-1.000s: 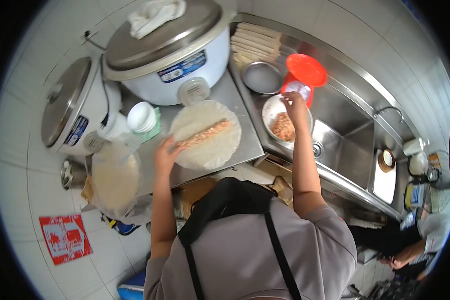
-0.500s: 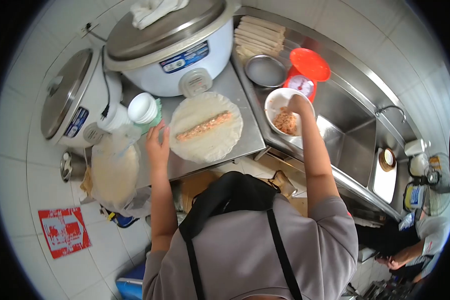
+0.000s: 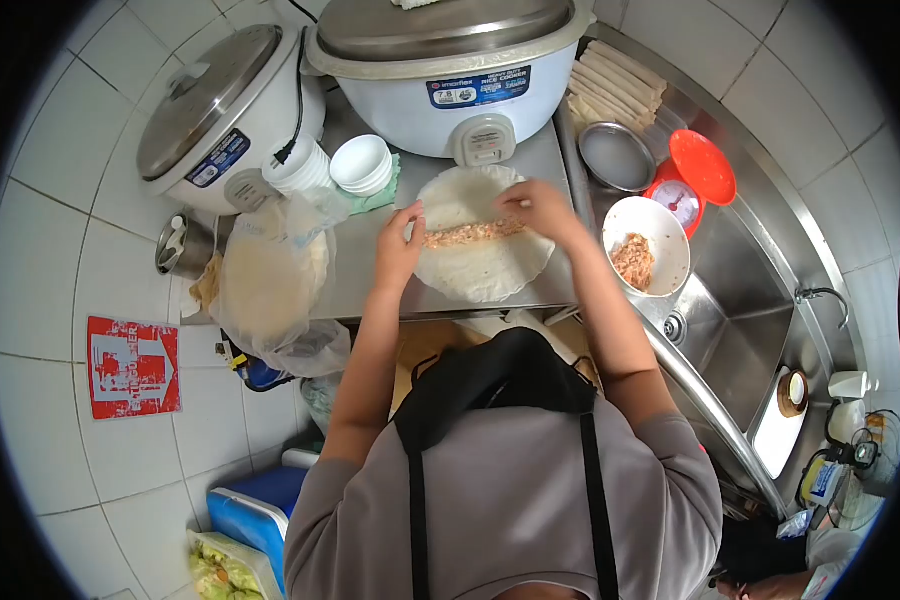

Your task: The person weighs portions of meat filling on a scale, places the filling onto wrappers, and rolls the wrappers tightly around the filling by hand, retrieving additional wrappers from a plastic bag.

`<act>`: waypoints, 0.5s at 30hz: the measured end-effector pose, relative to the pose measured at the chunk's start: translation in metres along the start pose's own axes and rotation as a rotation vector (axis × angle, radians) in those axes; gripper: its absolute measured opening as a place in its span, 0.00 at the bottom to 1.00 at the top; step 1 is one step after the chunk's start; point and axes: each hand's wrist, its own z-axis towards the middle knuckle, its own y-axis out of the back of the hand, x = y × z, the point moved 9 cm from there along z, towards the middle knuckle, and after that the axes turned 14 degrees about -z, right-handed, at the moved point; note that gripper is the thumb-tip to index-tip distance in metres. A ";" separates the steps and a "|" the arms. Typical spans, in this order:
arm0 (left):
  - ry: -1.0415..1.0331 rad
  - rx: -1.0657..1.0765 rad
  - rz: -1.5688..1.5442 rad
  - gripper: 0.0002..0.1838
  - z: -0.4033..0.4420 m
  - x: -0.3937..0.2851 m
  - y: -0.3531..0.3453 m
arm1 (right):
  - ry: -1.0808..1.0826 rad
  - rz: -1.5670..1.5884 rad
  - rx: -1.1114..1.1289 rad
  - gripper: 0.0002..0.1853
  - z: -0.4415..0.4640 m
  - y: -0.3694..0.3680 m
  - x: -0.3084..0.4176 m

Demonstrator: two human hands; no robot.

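Note:
A round pale wrapper [image 3: 480, 275] lies on the steel table, with a strip of minced filling [image 3: 465, 234] across its middle. My left hand [image 3: 400, 240] is at the wrapper's left edge by the strip's left end, thumb and fingers apart, with nothing visible between them. Over the strip's right end is my right hand [image 3: 538, 210], its fingers bent together; what they hold, if anything, is too small to name. To the right, a white bowl [image 3: 670, 245] contains more of the filling [image 3: 633, 262].
Two rice cookers [image 3: 450, 110] stand behind the table. White cups [image 3: 361, 163] and bagged wrappers [image 3: 270, 280] are at the left. A red scale [image 3: 678, 203], a metal pan [image 3: 617, 157], rolled wrappers [image 3: 615, 85] and a sink [image 3: 735, 310] are at the right. Another person's hand [image 3: 770, 587] shows lower right.
My right hand has moved left from the bowl to the strip on the wrapper. My left hand has returned to the wrapper's left edge. The camera view has shifted.

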 end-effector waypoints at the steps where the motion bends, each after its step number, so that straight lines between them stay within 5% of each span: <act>1: 0.020 0.010 -0.032 0.14 0.000 0.005 0.000 | 0.067 -0.005 0.059 0.09 0.008 -0.022 0.022; 7: 0.208 0.154 -0.089 0.14 -0.004 0.039 -0.002 | 0.160 -0.179 0.161 0.06 0.026 -0.098 0.068; 15: 0.029 0.362 0.111 0.20 -0.013 0.013 -0.022 | 0.082 -0.449 0.110 0.14 0.021 -0.104 0.049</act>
